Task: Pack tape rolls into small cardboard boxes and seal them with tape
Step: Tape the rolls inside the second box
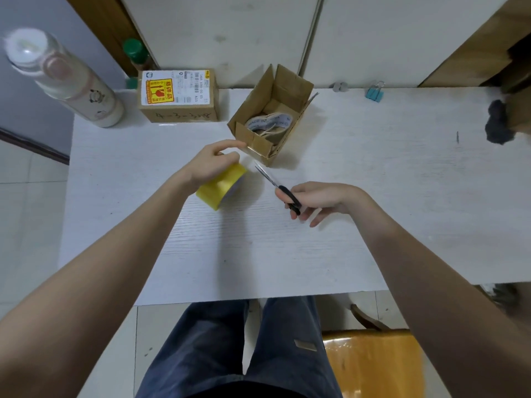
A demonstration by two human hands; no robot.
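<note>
In the head view, the open cardboard box (271, 116) is sitting on the white bench (373, 196) with its flaps standing up, and pale tape rolls (268, 123) are lying inside it, so the packing of this box looks done and the sealing looks to be under way. Just in front of the box and to its left, the left hand (212, 165) is gripping the yellow tape roll (222, 186), its fingers curled over the top and the forefinger reaching out to touch the box's near corner, probably to anchor the tape's free end there. A strip of tape seems to be lying along the box's near edge, though I cannot be sure. In front of the box and slightly to its right, the right hand (313, 199) is holding the black-handled scissors (277, 186), blades pointing toward the box, likely ready to cut; the lower fingers are hanging loose. Both forearms are stretching forward over the bench. Left of the open box, a labelled box (178, 96) is standing closed, apparently finished.
</note>
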